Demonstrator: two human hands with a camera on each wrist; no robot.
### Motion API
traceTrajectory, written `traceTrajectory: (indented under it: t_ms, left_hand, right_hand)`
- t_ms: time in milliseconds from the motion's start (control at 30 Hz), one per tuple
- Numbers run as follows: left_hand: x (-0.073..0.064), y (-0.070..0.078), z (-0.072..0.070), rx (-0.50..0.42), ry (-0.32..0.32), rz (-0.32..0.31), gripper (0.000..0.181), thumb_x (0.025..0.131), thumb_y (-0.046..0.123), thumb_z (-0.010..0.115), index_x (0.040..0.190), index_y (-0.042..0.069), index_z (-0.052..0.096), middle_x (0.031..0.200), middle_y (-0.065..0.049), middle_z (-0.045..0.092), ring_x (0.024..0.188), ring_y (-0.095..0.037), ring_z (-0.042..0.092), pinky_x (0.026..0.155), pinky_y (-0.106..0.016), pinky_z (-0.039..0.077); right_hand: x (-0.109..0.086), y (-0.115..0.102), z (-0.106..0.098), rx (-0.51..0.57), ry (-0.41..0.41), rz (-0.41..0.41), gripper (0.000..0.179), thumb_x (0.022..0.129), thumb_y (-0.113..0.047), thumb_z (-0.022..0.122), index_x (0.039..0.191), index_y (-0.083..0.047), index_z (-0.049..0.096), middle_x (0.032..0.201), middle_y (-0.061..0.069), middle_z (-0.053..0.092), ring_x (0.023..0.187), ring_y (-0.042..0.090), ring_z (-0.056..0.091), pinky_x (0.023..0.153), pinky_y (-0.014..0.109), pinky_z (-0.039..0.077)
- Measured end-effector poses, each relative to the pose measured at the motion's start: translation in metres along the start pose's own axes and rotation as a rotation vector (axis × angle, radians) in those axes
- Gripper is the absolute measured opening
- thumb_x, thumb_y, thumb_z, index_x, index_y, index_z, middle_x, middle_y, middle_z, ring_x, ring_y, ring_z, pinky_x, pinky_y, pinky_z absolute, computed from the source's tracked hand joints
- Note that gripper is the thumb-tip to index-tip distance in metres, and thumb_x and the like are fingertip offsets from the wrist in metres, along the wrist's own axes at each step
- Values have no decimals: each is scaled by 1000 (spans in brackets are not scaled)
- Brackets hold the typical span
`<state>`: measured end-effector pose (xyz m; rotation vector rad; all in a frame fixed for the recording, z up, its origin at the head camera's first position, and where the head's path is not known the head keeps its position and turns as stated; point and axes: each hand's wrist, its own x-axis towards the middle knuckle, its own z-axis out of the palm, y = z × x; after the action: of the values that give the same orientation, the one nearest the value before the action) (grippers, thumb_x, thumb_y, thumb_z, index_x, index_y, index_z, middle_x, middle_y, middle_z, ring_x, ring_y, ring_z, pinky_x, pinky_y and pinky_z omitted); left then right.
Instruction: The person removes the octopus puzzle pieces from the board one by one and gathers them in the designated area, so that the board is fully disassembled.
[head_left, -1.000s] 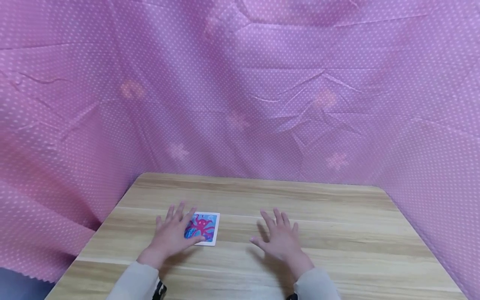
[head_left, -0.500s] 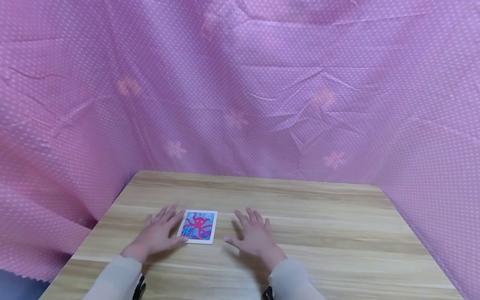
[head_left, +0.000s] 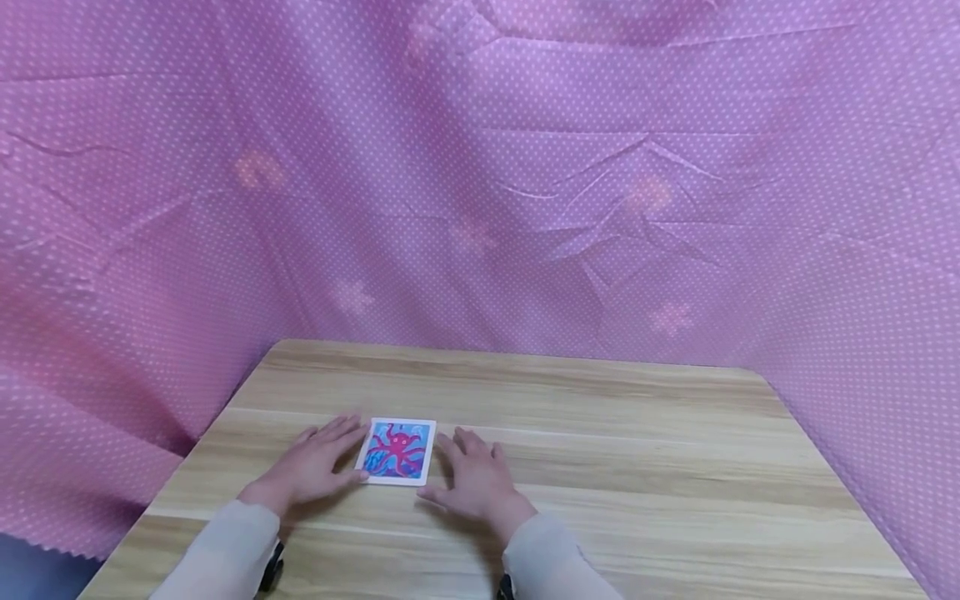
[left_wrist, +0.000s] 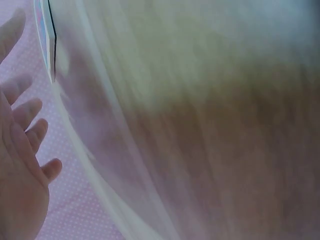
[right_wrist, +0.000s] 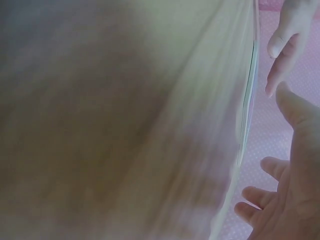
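Note:
A square picture card [head_left: 396, 452] with a pink octopus on blue and a white border lies flat on the wooden table. My left hand [head_left: 306, 465] is at its left side, fingers spread, thumb tip by the lower left corner. On the other side my right hand [head_left: 478, 482] has its fingers beside the right edge and its thumb near the lower right corner. Whether the fingertips touch the card cannot be told. In the left wrist view the card's white edge [left_wrist: 51, 45] shows above the spread left hand [left_wrist: 20, 165]. The right wrist view shows both hands around the card's thin edge [right_wrist: 247, 102].
The wooden table [head_left: 637, 450] extends to the right of and behind the card. A pink dotted cloth [head_left: 480, 183] hangs behind the table and along both sides. Dark bands show at both wrists below light sleeves [head_left: 225, 550].
My right hand has moved left, up to the card's right side. The left hand has drawn back from over the card to its left edge, uncovering the octopus picture.

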<state>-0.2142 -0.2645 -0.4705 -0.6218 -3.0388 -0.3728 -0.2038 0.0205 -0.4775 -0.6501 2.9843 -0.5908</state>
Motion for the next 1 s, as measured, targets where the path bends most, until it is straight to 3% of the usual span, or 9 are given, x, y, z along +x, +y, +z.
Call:
traceTrajectory:
  t_ms: [300,533,733,1000]
  left_hand:
    - [1,-3,-2,6,-62,17,70,89,47,61,144,9,42,151,-13,31,138,-37,25,107,-60,19]
    - [2,-6,2,-8,-103,32,63,91,43,60,143,10,44,150,-12,34,137,-34,28,106,-58,24]
    - [4,-4,2,-19,-109,45,62,92,41,59,142,7,45,148,-15,36,135,-35,32,106,-55,27]
    - [3,3,3,-14,-123,47,62,92,41,59,142,7,44,148,-13,36,136,-33,31,107,-52,27]
  right_hand:
    - [5,-6,5,0,-42,-10,82,82,-65,58,147,-19,38,150,8,34,138,27,28,108,57,19]
    - [9,-9,11,-61,-74,-46,66,89,-53,58,144,-21,43,148,4,38,137,22,30,107,54,25]
    - [10,-9,11,-103,-76,-70,61,91,-47,59,143,-18,45,147,2,39,136,20,31,106,50,28]
    - [8,-4,10,-81,-77,-95,58,91,-40,61,141,-15,48,147,2,41,137,20,31,107,49,28]
